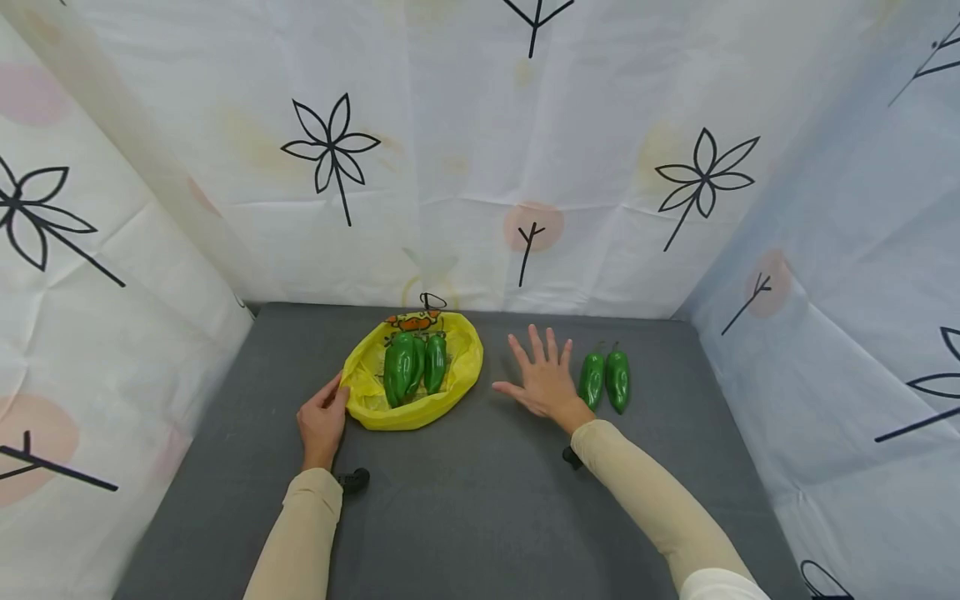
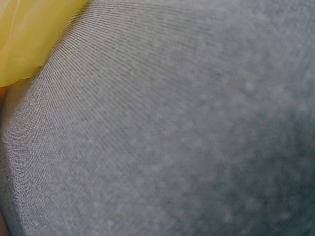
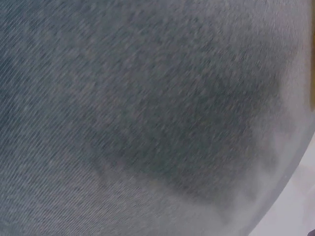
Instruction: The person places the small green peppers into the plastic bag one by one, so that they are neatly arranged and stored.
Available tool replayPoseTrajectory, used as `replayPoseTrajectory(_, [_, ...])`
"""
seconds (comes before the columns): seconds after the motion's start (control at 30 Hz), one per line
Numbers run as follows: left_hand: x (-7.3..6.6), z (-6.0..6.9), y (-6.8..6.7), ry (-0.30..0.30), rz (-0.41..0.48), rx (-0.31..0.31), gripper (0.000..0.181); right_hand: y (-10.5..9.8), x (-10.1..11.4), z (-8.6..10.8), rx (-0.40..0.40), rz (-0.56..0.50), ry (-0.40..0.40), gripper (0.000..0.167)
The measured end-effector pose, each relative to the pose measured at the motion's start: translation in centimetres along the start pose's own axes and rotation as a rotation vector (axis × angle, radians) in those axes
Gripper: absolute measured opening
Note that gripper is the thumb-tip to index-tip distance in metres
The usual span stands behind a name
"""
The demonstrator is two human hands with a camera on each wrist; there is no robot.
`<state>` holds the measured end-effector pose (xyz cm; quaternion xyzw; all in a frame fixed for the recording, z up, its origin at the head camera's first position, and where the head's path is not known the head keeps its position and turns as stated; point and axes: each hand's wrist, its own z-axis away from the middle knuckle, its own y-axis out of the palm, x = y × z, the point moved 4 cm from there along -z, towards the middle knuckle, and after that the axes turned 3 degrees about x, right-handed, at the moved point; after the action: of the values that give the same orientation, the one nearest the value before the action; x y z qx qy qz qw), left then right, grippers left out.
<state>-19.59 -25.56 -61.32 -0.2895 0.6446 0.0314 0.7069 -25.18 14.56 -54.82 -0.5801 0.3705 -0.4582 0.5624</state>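
Observation:
A yellow plastic bag (image 1: 459, 392) lies with its mouth spread wide, its rim forming a ring on the table. Inside it rest several green peppers (image 1: 402, 367), side by side. My left hand (image 1: 322, 421) pinches the bag's left rim between thumb and fingers; in the left wrist view only a corner of the yellow bag (image 2: 34, 34) shows. Between the bag and two more green peppers (image 1: 618, 379) is my right hand (image 1: 546, 379), its fingers straight and spread, holding nothing. Its wrist partly covers the nearer of those two peppers (image 1: 592, 377).
The grey table (image 1: 465, 517) is backed by a white patterned curtain (image 1: 450, 167), with more such cloth at the left and right sides. A black wrist camera (image 1: 354, 481) sits by the left wrist, another (image 1: 572, 457) by the right.

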Motion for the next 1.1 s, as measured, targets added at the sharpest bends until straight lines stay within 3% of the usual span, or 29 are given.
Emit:
replayPoseTrajectory(0.27, [0.1, -0.1, -0.1, -0.005, 0.007, -0.006, 0.039, -0.1, -2.1, 0.8, -0.032, 0.007, 0.031, 0.1])
replayPoseTrajectory(0.63, [0.2, -0.1, 0.0, -0.004, -0.004, -0.016, 0.037, 0.1, -5.4, 2.3, 0.018, -0.045, 0.12, 0.1])
replayPoseTrajectory(1.1, [0.4, -0.2, 0.0, 0.012, -0.011, -0.018, 0.038, -0.2, -8.5, 3.8, -0.008, -0.072, 0.178, 0.103])
